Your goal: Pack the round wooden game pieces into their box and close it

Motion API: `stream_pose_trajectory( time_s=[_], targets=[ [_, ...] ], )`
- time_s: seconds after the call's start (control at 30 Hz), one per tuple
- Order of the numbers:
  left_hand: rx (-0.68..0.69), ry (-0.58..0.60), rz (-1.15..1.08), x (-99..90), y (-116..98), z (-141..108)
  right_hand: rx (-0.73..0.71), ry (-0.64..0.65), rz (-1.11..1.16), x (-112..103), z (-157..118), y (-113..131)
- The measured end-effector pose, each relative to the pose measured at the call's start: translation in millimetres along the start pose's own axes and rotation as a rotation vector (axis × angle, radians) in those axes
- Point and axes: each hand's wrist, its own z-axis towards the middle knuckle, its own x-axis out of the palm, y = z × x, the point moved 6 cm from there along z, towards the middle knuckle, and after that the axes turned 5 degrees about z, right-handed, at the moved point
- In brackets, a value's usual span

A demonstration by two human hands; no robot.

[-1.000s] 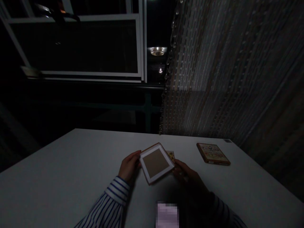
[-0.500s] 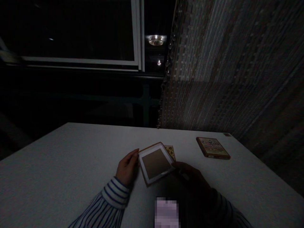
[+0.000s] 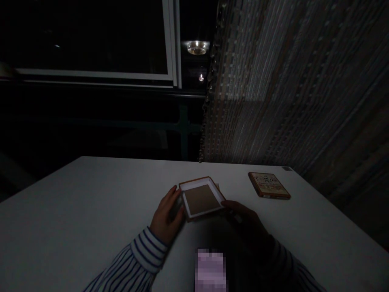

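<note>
A shallow square box half (image 3: 201, 199), with a tan inside, white inner walls and an orange-brown rim, is between my hands, its hollow side facing me. My left hand (image 3: 165, 215) holds it along the left side, fingers near the upper corner and thumb lower down, with a gap between them. At the right corner my right hand (image 3: 247, 225), dark in shadow, grips the rim. Behind the box half, a small pale edge of another thing (image 3: 216, 185) peeks out; the rest of it is hidden.
On the white table (image 3: 106, 194), a flat square box (image 3: 269, 185) with a printed top lies to the right. A small dark square (image 3: 286, 168) sits at the far right corner. A pixelated pinkish patch (image 3: 210, 271) is nearest me. Bead strings (image 3: 258, 81) hang beyond the table.
The box half has tilted flatter and moved slightly away from me, covering most of the yellow patterned thing behind it. My left hand's fingers have spread along its left side. The view has shifted slightly.
</note>
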Motion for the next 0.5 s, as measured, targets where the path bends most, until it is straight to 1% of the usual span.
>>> stream_pose_trajectory(
  time_s=[0.1,0.2,0.37,0.5],
  targets=[
    [0.096,-0.020,0.080,-2.3,-7.7,0.9,-0.029,-0.020,-0.013,-1.5,1.4,4.4],
    [0.147,-0.025,0.109,-4.5,-12.2,2.1,-0.074,-0.027,-0.017,-0.7,3.4,11.7],
    [0.145,-0.026,0.123,-8.3,-12.1,2.7,-0.105,-0.050,-0.040,0.7,5.5,18.1],
    [0.132,0.001,0.126,-7.3,-8.8,1.7,-0.121,-0.067,-0.037,1.3,6.2,20.6]
  ],
)
